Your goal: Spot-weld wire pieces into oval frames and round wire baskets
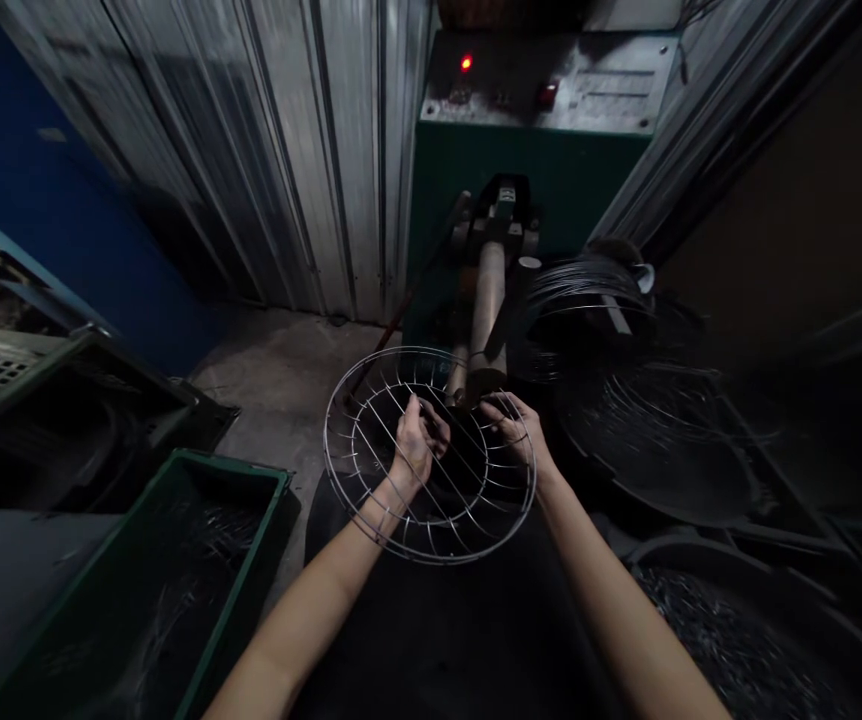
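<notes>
A round wire basket (431, 522) with two rim rings, short ribs and straight crossbars sits tilted in front of a machine's lower cylindrical arm (488, 300). My left hand (417, 440) is closed among the crossbars, gripping the basket from within its outline; some of its fingertips are hard to see. At the basket's far right side, my right hand (515, 430) has its fingers bent around the rim wires, close to the end of the metal arm. The contact spot between arm and basket is dark, so I cannot tell whether they touch.
A green machine body (551, 160) with a lit red lamp (466, 63) stands ahead. On the right are a coil of wire (588, 285) and a basin (701, 545) of small metal pieces. A green crate (281, 485) stands at the left, by a corrugated metal wall (288, 150).
</notes>
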A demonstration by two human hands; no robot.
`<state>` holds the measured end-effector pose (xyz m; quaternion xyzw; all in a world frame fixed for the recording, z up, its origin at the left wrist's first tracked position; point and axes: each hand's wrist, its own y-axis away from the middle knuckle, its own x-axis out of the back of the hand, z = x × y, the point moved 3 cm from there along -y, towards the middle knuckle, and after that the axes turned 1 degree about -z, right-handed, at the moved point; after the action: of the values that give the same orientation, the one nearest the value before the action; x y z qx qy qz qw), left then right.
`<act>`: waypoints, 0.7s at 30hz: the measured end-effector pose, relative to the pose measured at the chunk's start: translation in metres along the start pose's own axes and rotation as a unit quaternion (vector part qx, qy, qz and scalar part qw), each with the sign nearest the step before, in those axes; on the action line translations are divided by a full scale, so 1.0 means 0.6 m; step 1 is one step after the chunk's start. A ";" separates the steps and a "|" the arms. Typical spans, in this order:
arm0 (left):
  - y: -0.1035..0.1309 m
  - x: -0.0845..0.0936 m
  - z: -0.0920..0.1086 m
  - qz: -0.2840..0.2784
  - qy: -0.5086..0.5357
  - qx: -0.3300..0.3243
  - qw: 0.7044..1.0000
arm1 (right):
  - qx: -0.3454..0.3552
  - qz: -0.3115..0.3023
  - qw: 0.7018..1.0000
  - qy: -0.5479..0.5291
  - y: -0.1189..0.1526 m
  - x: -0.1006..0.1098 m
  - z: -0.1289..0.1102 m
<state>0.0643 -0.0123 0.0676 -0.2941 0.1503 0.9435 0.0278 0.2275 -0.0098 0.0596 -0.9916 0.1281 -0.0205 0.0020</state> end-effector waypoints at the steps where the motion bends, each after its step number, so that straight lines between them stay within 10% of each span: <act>1: -0.001 0.002 -0.001 -0.001 0.001 -0.005 1.000 | 0.000 0.000 1.000 -0.002 -0.001 -0.001 0.000; 8: 0.001 0.008 -0.005 -0.035 -0.025 -0.030 0.999 | -0.022 0.012 0.999 0.022 0.029 0.026 0.003; 21: 0.008 0.008 -0.006 0.063 0.007 -0.082 0.995 | -0.031 0.005 0.999 0.016 0.047 0.031 -0.005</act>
<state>0.0614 -0.0183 0.0633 -0.2923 0.0904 0.9503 -0.0571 0.2382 -0.0416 0.0630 -0.9900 0.1338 -0.0321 -0.0304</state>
